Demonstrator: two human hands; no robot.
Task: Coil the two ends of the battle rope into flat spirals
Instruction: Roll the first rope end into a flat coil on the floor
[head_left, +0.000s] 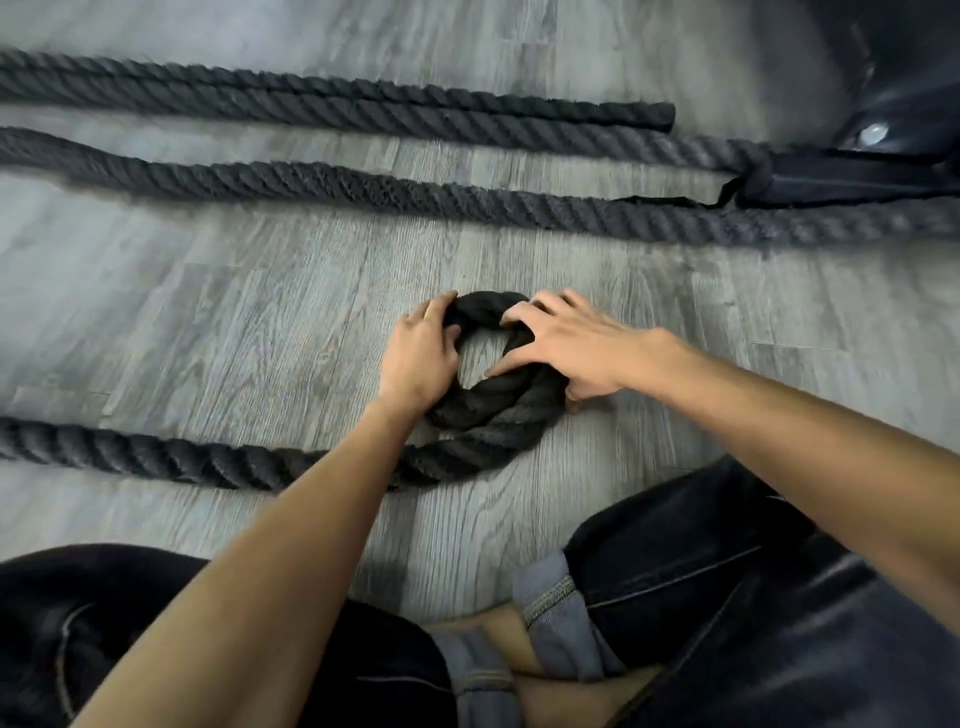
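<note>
- The left hand (421, 353) grips the left side of a small loop (488, 405) of black rope (156, 454), with the fingers curled over the outer top and the thumb inside the ring.
- The right hand (566, 345) holds the right side of the loop. Its fingers spread and bend over the rope, the thumb reaches into the opening, and the lower fingers tuck under the outer edge.
- The loop lies flat on the grey wood floor (234, 312) between the two hands. It is a single turn, open in the middle.
- Below the hands, the loop's strand overlaps itself, then runs under the left forearm and away to the left along the floor.
- Well beyond the hands, three more lengths of rope lie stretched side by side across the floor.
- The farthest length stops in a capped end (660, 118), beyond and to the right of the right hand.
- The other two lengths run on to the right, towards a black strap (841, 179) at the foot of a dark object (909, 78) whose nature I cannot tell.
- Nearer than the hands are the person's legs in dark jeans (701, 571) with turned-up cuffs (550, 597).
</note>
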